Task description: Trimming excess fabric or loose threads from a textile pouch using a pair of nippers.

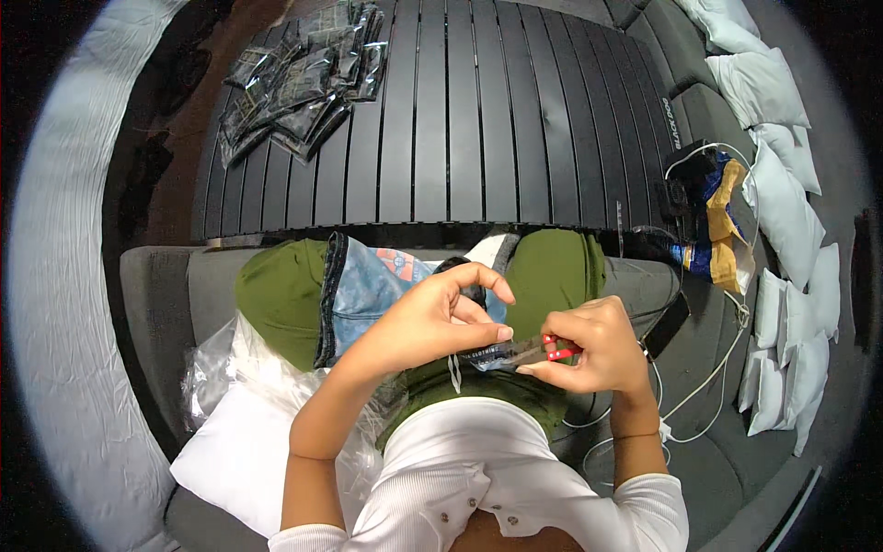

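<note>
Over my lap, my left hand (432, 317) has its thumb pressed on a small dark label with pale print (484, 352), and its index finger curves out above. My right hand (598, 348) is closed in a pinch at the label's right side, on a thin, see-through strip (526, 351). Small red bits show among the right fingers; I cannot tell what they are. A faded blue denim-like cloth piece (359, 294) with dark frayed edges and a pink print lies over my left thigh, partly behind my left hand. A short white cord (454, 373) hangs below the label.
A black slatted table (460, 120) stands ahead, with a pile of dark clear-wrapped packets (308, 78) at its far left. Beside me on the grey sofa lie a white cushion (230, 451) and clear plastic (207, 377). White cables (708, 396), a blue-gold bag (727, 230) and white pillows (786, 202) are at right.
</note>
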`<state>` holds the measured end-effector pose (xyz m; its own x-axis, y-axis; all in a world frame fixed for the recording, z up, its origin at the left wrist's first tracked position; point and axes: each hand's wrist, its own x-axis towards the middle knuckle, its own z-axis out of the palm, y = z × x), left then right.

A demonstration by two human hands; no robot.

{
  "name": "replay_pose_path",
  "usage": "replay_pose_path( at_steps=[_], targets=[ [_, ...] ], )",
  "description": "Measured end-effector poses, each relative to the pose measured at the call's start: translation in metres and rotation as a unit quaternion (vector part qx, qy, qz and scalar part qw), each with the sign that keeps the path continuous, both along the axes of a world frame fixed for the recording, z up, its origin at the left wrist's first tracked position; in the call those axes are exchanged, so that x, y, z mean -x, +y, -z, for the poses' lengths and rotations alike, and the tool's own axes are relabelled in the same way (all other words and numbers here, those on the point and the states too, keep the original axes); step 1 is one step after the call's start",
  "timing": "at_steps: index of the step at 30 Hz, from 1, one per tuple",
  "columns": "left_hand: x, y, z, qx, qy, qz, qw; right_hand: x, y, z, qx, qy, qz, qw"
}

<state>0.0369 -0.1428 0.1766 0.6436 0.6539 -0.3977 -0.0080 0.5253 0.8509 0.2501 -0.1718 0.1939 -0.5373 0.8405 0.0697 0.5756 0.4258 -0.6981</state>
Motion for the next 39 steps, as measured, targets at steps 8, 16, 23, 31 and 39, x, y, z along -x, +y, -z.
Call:
replay_pose_path(
  at_steps=[8, 16, 23, 31, 39],
  targets=[
    [0.003, -0.001, 0.0, 0.015, -0.008, 0.01, 1.0, 0.0, 0.001, 0.001, -0.009, -0.007, -0.014, 1.0],
    [0.002, -0.001, -0.009, 0.018, -0.016, 0.004, 1.0, -0.003, 0.0, 0.0, 0.012, 0.011, -0.008, 1.0],
    [0.005, -0.003, -0.006, 0.016, -0.009, -0.006, 1.0, -0.001, 0.0, -0.002, 0.028, -0.013, -0.013, 0.999],
    [0.008, -0.003, -0.004, 0.01, -0.016, -0.003, 1.0, 0.008, 0.004, -0.01, 0.049, -0.073, -0.065, 0.994],
    [0.007, -0.002, -0.002, 0.013, -0.027, 0.008, 1.0, 0.009, 0.005, -0.012, 0.074, -0.058, -0.072, 0.993]
  ],
)
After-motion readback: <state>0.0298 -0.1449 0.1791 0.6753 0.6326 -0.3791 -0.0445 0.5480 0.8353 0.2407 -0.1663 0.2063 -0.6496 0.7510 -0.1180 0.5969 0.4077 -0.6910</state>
